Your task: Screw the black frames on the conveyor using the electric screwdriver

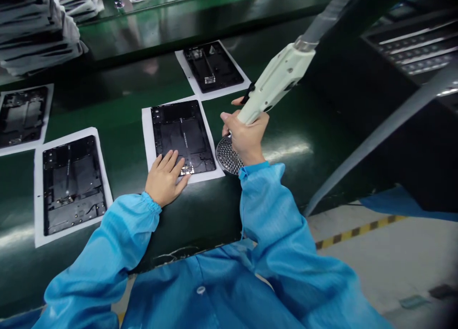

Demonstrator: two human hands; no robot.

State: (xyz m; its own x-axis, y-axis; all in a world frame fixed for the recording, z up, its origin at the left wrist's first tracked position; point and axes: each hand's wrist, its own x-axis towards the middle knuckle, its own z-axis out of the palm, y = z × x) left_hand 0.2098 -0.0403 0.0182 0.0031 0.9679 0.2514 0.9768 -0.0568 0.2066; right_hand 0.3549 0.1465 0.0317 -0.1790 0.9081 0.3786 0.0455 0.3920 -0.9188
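My left hand (165, 179) lies with fingers stretched over the lower left corner of a black tablet housing (182, 133), which rests on a sheet of white paper (147, 128). A thin strip runs down the housing's middle to a small circuit board (187, 169) near my fingertips. My right hand (248, 131) is wrapped round a pale electric screwdriver (279, 81), tilted with its tail up to the right. Its tip is hidden behind the hand, above a round metal screw tray (229, 153) full of small holes. This tray sits just right of the housing.
More tablet housings lie on paper: one behind (218, 66), one at left (73, 186), one at the left edge (23, 114). A paper-layered stack (36, 28) stands back left. A grey hose (379, 143) slants across the right. The green bench (200, 210) has a worn front edge.
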